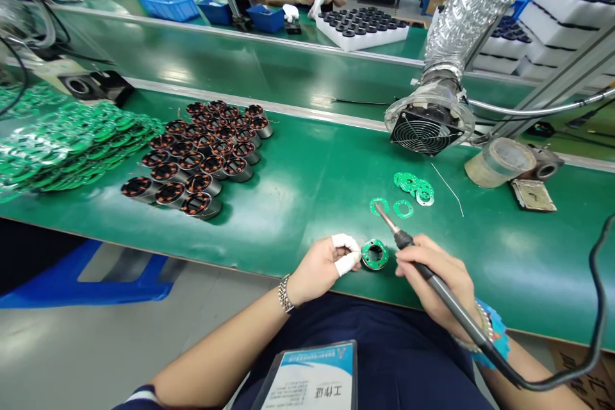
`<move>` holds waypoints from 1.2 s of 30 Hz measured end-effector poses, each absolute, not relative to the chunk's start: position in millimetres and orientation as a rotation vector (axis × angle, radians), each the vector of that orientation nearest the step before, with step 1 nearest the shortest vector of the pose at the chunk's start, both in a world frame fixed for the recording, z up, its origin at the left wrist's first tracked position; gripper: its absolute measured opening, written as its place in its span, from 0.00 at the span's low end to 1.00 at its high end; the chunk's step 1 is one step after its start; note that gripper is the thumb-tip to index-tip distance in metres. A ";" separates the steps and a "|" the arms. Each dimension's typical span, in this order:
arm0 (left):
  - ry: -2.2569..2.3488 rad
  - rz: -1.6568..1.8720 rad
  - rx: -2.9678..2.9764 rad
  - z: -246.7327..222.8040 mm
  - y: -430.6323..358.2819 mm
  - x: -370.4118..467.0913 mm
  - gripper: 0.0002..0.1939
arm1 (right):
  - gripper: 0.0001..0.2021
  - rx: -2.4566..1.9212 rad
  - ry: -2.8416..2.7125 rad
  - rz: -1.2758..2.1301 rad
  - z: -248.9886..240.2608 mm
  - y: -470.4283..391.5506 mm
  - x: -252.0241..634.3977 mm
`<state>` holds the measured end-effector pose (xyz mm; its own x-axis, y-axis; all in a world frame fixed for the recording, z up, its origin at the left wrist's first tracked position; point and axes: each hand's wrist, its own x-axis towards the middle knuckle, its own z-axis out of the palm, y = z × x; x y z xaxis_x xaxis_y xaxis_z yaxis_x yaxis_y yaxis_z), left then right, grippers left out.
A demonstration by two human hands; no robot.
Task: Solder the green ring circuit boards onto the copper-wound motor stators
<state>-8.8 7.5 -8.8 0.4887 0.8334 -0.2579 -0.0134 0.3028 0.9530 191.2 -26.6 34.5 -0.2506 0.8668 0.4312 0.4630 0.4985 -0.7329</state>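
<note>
My right hand [439, 278] is wrapped round a soldering iron [406, 240], whose metal tip points up and left over a loose green ring board. A round part with a green ring board on top [375, 254] stands near the table's front edge. My left hand [331, 261], white covers on thumb and forefinger, is closed at the left side of this part, fingertips against its rim. Loose green ring boards [403, 208] and a small overlapping pile of them [414, 186] lie beyond the iron.
Copper-wound cylinders [202, 154] stand in rows at left, beside stacked green boards [72, 141]. A fan with a duct [420, 131], a cup [500, 163] and a sponge holder [533, 195] are at right. The iron's cable [593, 307] loops at right. A co-worker sits opposite.
</note>
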 end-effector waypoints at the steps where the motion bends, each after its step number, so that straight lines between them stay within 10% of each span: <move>1: 0.908 0.674 1.135 -9.1 7.6 -8.9 0.09 | 0.11 -1.078 -1.903 0.609 36.5 -28.8 194.9; 36: 0.946 0.678 1.119 -10.2 9.0 -6.5 0.07 | 0.12 -1.044 -2.000 0.665 36.9 -22.5 208.1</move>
<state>-6.5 9.0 -10.2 0.4573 0.8436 -0.2814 0.0043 0.3143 0.9493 208.1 -22.5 36.9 -0.3687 0.8439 0.3897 0.4425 0.5280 -0.7248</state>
